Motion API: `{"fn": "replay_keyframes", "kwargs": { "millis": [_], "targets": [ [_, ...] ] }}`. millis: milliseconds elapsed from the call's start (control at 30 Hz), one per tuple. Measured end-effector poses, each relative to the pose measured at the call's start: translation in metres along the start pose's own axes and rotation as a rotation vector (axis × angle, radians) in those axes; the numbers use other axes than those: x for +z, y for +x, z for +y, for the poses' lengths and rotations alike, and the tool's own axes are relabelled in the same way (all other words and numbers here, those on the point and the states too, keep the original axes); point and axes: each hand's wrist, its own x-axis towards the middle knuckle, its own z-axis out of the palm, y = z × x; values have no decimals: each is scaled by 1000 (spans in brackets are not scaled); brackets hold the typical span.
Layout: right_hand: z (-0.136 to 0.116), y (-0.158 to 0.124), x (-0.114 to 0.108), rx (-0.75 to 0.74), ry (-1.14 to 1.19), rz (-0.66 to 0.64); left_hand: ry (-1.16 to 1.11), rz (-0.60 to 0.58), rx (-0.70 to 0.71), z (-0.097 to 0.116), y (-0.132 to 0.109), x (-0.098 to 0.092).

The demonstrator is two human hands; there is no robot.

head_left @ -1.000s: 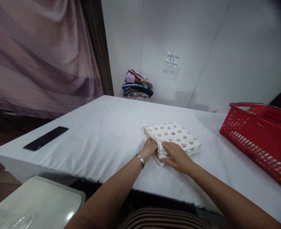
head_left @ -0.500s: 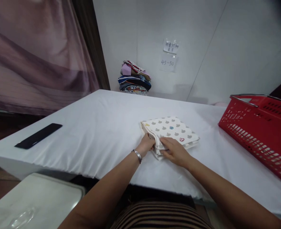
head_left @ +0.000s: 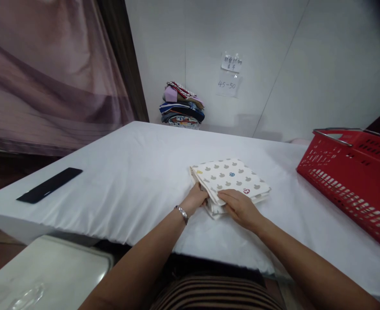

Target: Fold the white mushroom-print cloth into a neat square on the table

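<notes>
A folded white cloth (head_left: 231, 176) printed with grey, yellow, blue and red motifs lies in layers on the white-covered table (head_left: 138, 172). My left hand (head_left: 195, 197) is at its near left edge, with the fingers tucked between the layers and partly hidden. A silver bracelet (head_left: 182, 214) circles the left wrist. At the near corner, my right hand (head_left: 239, 207) grips the edge of the cloth, fingers on the top layer and the thumb out of sight.
A red plastic basket (head_left: 354, 172) with a metal handle stands on the right. On the left lies a flat black object (head_left: 50, 185). Folded clothes (head_left: 182, 107) are piled beyond the table's far edge, and a white lidded box (head_left: 54, 271) sits low at the front left.
The top layer's near edge, curled up before, now lies flatter over the near corner. My right hand has shifted slightly at that corner; my left hand stays among the layers.
</notes>
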Motion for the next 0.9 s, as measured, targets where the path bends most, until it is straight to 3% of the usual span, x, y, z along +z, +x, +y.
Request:
{"fn": "replay_keyframes", "kwargs": {
  "millis": [200,367,667,900],
  "targets": [
    [-8,-4,2,-58,-18,-103,4,20,7,-3,1,-1],
    [-4,-11,16,-66,-84,-17,14,34,4,-3,2,-1],
    [-3,-11,24,-21,-112,8,3,49,1,-2,2,0],
    [2,-9,23,-29,-57,-15,71,106,0,8,19,-23]
  ]
}}
